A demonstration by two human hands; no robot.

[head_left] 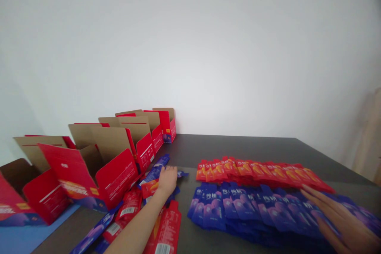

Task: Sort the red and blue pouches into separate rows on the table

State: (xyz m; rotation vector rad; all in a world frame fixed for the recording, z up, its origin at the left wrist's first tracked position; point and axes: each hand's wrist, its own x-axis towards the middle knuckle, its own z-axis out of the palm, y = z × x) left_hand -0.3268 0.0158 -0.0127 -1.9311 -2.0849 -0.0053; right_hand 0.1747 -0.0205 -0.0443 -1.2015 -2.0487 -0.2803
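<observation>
My left hand [168,179] reaches into a loose pile of pouches beside the boxes. Its fingers curl down over a blue pouch [182,174], whose end pokes out to the right; the fingertips are hidden. Red pouches [168,228] with printed backs and barcodes lie under and around my forearm. On the right, my right hand [342,220] is somewhat blurred, fingers stretched out over a row of overlapping blue pouches [212,206]. Just behind that row runs another of overlapping red pouches [244,168], near my right fingertips.
Several red cardboard boxes [117,180] stand with raised flaps along the left side of the dark table [238,145]. A blue sheet [56,232] lies beneath the nearest ones. A pale wall [223,47] rises behind the table.
</observation>
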